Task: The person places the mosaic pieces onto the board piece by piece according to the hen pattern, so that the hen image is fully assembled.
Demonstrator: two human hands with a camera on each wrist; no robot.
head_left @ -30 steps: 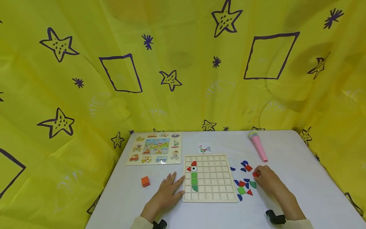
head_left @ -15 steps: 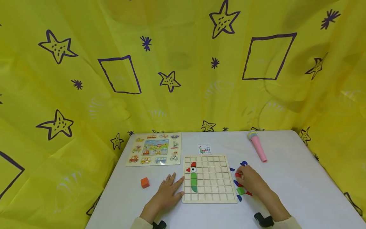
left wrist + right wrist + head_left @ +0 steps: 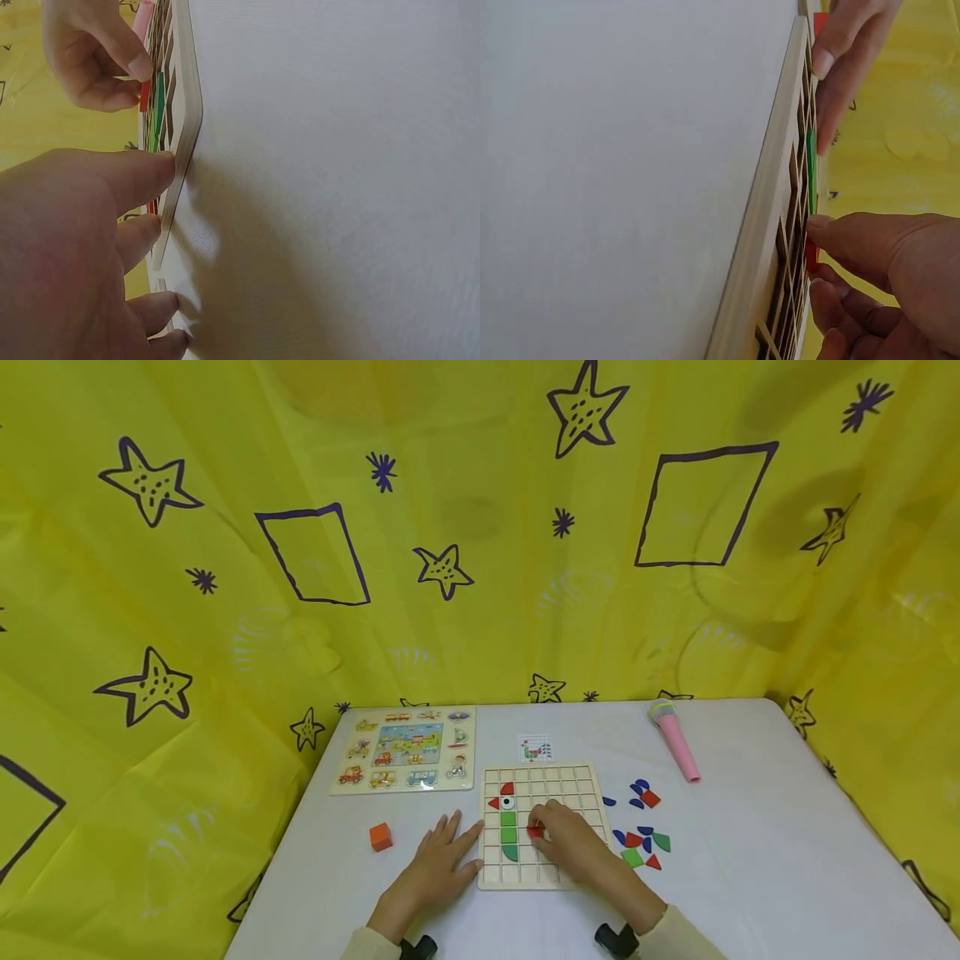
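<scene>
My right hand (image 3: 573,843) pinches a small red piece (image 3: 534,832) between thumb and fingertips, over the middle of the wooden grid board (image 3: 528,875). In the right wrist view, the red piece (image 3: 811,256) is at the board's surface; whether it sits in a cell I cannot tell. My left hand (image 3: 438,864) lies with fingers spread on the table, thumb and index fingertips touching the board's left edge. Set in a left column are a red quarter piece (image 3: 507,788), an eye tile (image 3: 507,803), green squares (image 3: 508,827) and a green quarter piece (image 3: 510,853), with a red triangle (image 3: 493,803) beside the eye.
Several loose blue, red and green pieces (image 3: 633,857) lie right of the board. Behind it is a small pattern card (image 3: 536,748). A picture puzzle board (image 3: 341,781) stands back left, an orange cube (image 3: 381,837) left, and a pink toy microphone (image 3: 678,747) back right.
My right hand has carried the red piece leftward from the loose pieces to over the grid board. My left hand has stayed at the board's left edge.
</scene>
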